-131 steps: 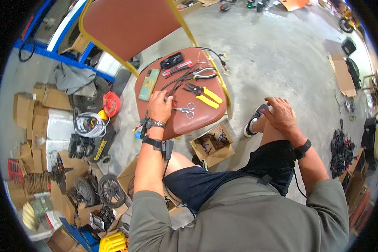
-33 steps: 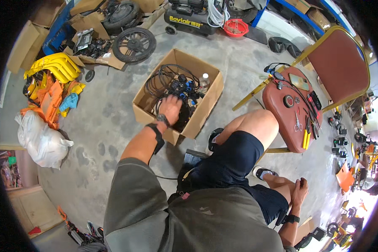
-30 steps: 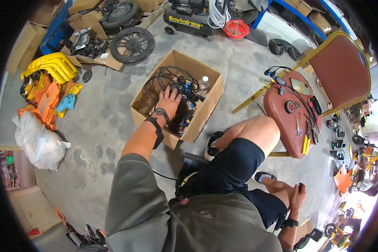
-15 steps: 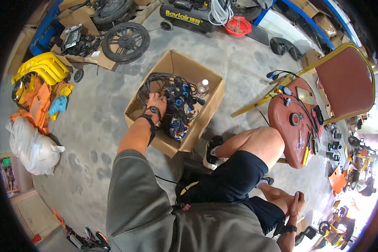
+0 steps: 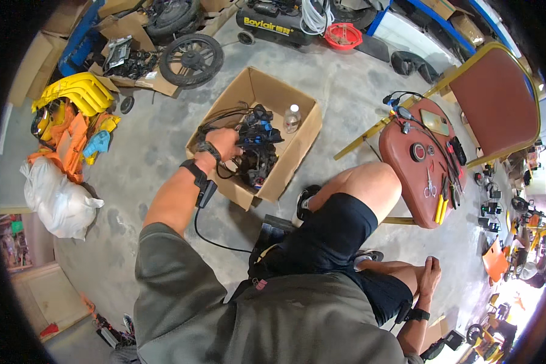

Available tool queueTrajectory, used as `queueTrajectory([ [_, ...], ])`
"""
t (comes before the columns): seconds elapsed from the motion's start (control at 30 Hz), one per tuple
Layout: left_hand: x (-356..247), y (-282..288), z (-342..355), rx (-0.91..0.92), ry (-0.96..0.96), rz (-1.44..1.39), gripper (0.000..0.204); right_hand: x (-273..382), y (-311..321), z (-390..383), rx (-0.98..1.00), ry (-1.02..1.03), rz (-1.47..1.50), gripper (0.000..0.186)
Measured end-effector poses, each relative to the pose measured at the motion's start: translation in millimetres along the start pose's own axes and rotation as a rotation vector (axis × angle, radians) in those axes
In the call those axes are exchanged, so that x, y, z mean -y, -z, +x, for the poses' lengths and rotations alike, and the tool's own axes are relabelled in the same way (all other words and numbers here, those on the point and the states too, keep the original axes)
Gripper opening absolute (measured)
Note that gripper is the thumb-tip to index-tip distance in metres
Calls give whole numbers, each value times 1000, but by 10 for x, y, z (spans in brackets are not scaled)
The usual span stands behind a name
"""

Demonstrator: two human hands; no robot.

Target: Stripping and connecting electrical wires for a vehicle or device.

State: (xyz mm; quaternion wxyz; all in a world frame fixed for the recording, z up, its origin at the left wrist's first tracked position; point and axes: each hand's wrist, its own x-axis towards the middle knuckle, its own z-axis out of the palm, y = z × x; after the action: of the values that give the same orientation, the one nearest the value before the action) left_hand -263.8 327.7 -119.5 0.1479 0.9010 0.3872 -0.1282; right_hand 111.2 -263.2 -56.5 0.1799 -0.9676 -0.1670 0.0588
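Note:
My left hand (image 5: 226,144) is inside an open cardboard box (image 5: 300,162), its fingers closed on a tangled bundle of black cables (image 5: 262,142) with blue connectors. Part of the bundle lies under the hand, so the exact strands gripped are hidden. A clear plastic bottle with a white cap (image 5: 292,120) stands in the box's right corner, apart from the hand. My right hand (image 5: 429,278) rests by my knee at the lower right. Its fingers are curled together, and whatever they may hold is hidden.
On the right, a red-brown padded chair (image 5: 400,151) bears scissors (image 5: 429,185), yellow-handled pliers (image 5: 441,203), a tape roll (image 5: 417,152) and cables. A white plastic bag (image 5: 60,200) and yellow panels (image 5: 73,94) lie left. A wheel (image 5: 192,60) and a black air compressor (image 5: 273,27) stand beyond the box.
My left hand has pulled at the cables, and the bundle has shifted and bunched up toward the box's middle. The left forearm has turned and drawn back slightly. The right hand stays by the knee.

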Motion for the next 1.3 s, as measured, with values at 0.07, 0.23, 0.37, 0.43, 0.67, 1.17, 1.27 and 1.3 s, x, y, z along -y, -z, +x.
queueTrajectory([
  [0.07, -67, 212, -81, -50, 18, -34, 36, 101, 14, -3, 8, -2, 20, 30],
  [0.23, 159, 497, -253, -218, 205, -537, 30, -70, -65, 57, 0, 19, 90, 29],
  [0.37, 143, 679, -483, -404, 342, -749, 33, -87, -87, 96, -23, 50, 99, 28],
  [0.43, -47, 874, -678, -462, 365, -1081, 28, -103, -120, 156, -27, 65, 109, 28],
  [0.67, -78, 675, -968, -640, 474, -1272, 31, -145, -207, 368, 17, 82, 83, 32],
  [1.17, -292, -406, -1266, -468, 407, -1134, 37, -82, -201, 514, 165, 78, 20, 38],
  [1.27, -220, -577, -1181, -431, 376, -990, 38, -55, -227, 507, 120, 90, -3, 39],
  [1.3, -293, -492, -1180, -399, 356, -900, 39, -39, -222, 494, 107, 72, -10, 39],
])
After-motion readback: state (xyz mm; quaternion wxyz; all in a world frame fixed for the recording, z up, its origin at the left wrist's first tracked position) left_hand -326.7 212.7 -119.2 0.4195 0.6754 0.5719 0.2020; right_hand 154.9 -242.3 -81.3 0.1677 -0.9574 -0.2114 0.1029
